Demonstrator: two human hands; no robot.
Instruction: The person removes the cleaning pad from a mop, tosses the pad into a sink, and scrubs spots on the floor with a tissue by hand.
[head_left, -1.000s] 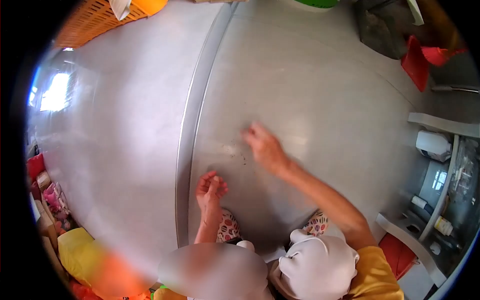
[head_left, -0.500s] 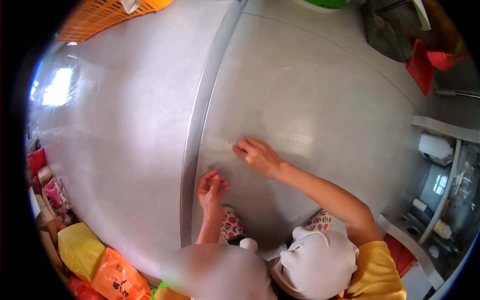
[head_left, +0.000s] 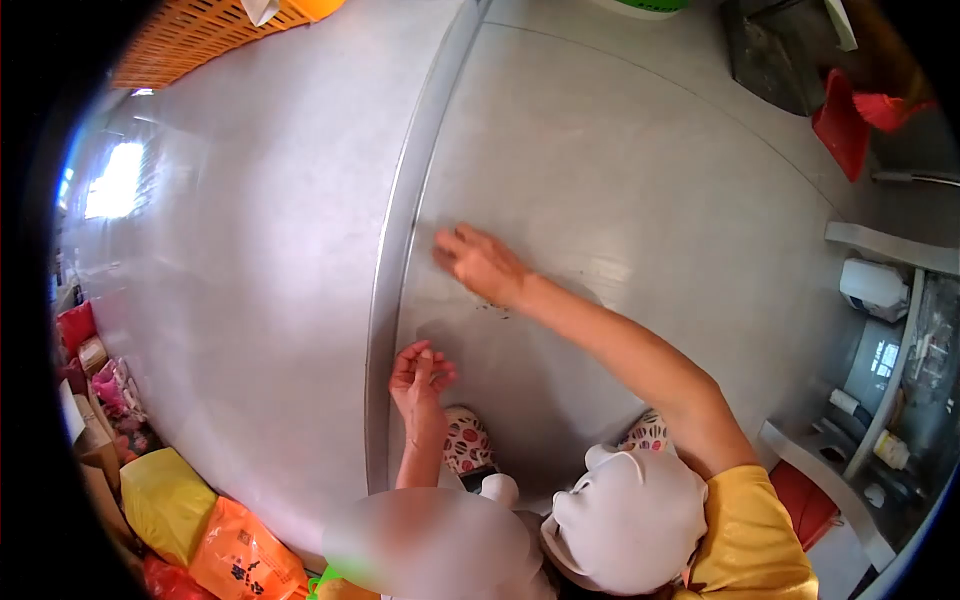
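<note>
My right hand [head_left: 482, 264] reaches over the grey floor [head_left: 580, 170], near a raised strip [head_left: 397, 220] that runs along it. Motion smears its fingertips, so their grip is not clear. Below its wrist, a few dark specks [head_left: 492, 308] lie scattered on the floor. Closer to my body, my left hand [head_left: 420, 380] is held beside the strip with its fingers curled in and the thumb against them. Whether a small thing is pinched there I cannot make out. Two patches of patterned cloth [head_left: 466, 440] show beyond my pale-covered knees [head_left: 635, 520].
An orange crate [head_left: 210, 40] stands at the upper left. Yellow [head_left: 165, 500] and orange bags [head_left: 248, 555] lie at the lower left. On the right are a red dustpan-like piece [head_left: 842, 125] and a shelf with a white jug [head_left: 873, 288].
My right hand has moved up and left toward the raised strip. Dark specks now show on the floor where it was. My left hand has barely moved.
</note>
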